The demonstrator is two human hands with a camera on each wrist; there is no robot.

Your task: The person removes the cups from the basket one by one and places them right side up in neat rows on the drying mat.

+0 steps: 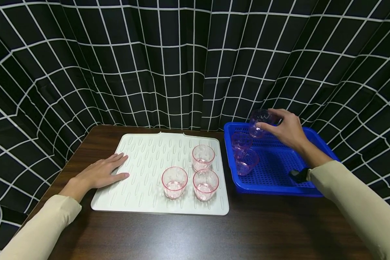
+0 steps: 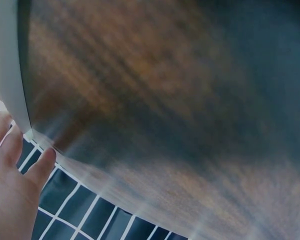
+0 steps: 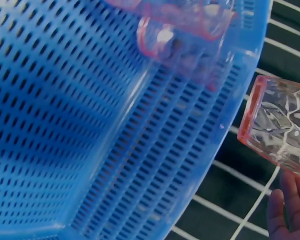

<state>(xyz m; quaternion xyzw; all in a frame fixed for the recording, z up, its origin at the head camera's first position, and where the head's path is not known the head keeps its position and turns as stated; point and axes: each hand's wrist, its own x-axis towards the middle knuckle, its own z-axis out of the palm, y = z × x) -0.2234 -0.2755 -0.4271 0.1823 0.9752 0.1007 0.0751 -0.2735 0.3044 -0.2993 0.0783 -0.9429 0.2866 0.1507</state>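
Observation:
My right hand [image 1: 287, 130] pinches a clear pink-rimmed glass [image 1: 257, 124] between thumb and fingers, above the back left of a blue plastic basket [image 1: 279, 192]. In the right wrist view the held glass [image 3: 282, 125] is apart from the basket wall. Two more pink glasses [image 1: 247, 164] lie inside along the basket's left side. On the left, my left hand [image 1: 102, 171] rests with its fingers extended on the edge of a white ridged drying board [image 1: 139, 159]. Three pink glasses stand on that board: one behind [image 1: 203, 157], two nearer the front [image 1: 174, 184].
The board and basket sit side by side on a dark wooden table [image 1: 156, 234], a narrow gap between them. A black curtain with a white grid [image 1: 169, 65] hangs behind and along both sides. A dark object [image 1: 299, 176] shows beside the right sleeve.

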